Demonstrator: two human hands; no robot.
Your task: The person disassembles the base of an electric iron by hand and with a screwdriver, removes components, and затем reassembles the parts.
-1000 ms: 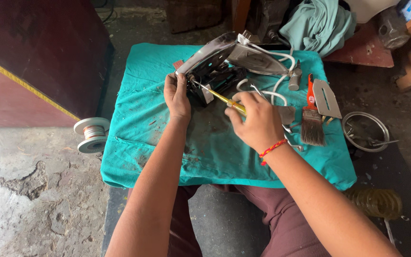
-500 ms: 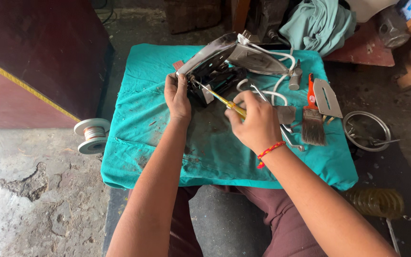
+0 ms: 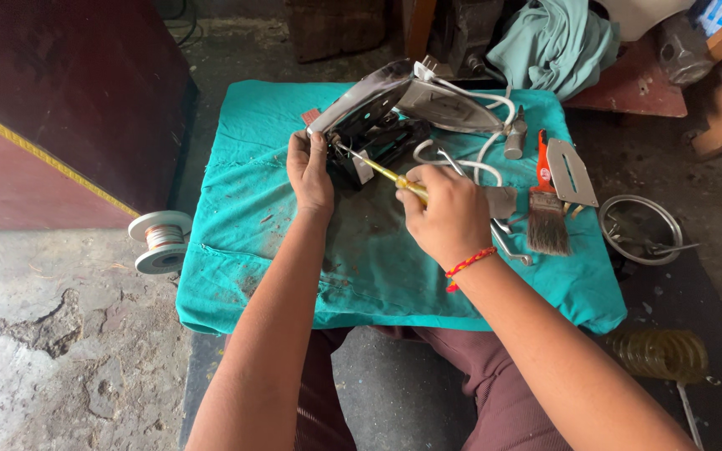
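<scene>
**Opened iron steadied and probed with a screwdriver**

A yellow-handled screwdriver (image 3: 390, 177) is gripped in the closed right hand (image 3: 444, 213), its tip set into the black innards of an opened clothes iron (image 3: 378, 125). The iron is pinched at its edge by the left hand (image 3: 309, 171), seemingly tilted so the inside faces up. It lies near the far edge of the desk's teal cloth (image 3: 277, 250). A paintbrush (image 3: 545, 209) and a metal plate (image 3: 570, 171) are laid toward the right edge, within reach.

Head cam, looks steeply down, close over teal cloth (image 3: 294, 250).
</scene>
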